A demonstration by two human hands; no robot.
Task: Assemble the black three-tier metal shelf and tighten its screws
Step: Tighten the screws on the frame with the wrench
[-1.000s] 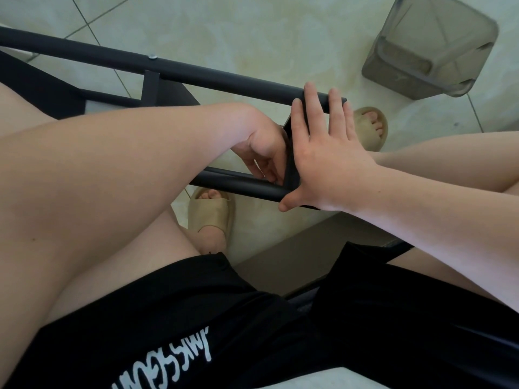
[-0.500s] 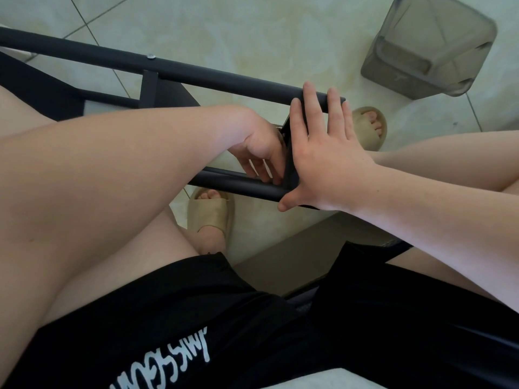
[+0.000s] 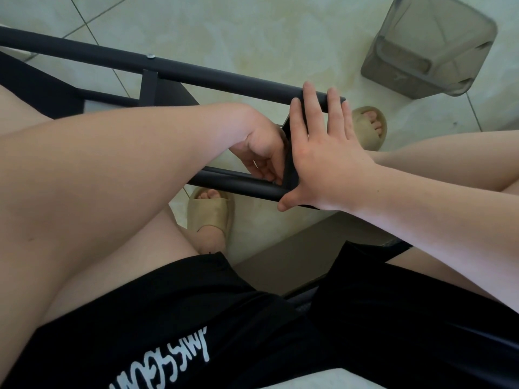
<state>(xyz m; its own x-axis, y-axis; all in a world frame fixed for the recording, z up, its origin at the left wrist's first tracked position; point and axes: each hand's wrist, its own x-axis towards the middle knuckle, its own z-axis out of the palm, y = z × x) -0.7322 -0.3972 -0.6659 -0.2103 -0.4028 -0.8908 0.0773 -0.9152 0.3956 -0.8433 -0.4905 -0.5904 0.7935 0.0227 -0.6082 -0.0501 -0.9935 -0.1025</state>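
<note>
You sit over the black tubular metal shelf frame (image 3: 196,71), which lies on its side across the pale tiled floor (image 3: 252,32), between your knees.

Right hand (image 3: 323,153): flat and spread, palm pressed against the black end panel (image 3: 289,169) at the frame's near end, fingers reaching the upper black round tube (image 3: 238,81). It braces; it grips nothing.

Left hand (image 3: 264,153): curled in behind that panel, fingertips at the joint with the lower black round tube (image 3: 238,185). What they pinch is hidden. Cannot tell whether a screw or tool sits there.

Done, as far as visible: one silver screw head (image 3: 151,56) is seated in the upper tube above a black flat crossbar (image 3: 148,85), so at least one tier is attached further along.

Left, by judgement: the near end joint is in hand, likely being started by finger. Final tightening and standing the shelf upright remain. The far tiers are out of view.

Grey translucent plastic bin (image 3: 427,49) stands on the floor, well apart from the frame.
</note>
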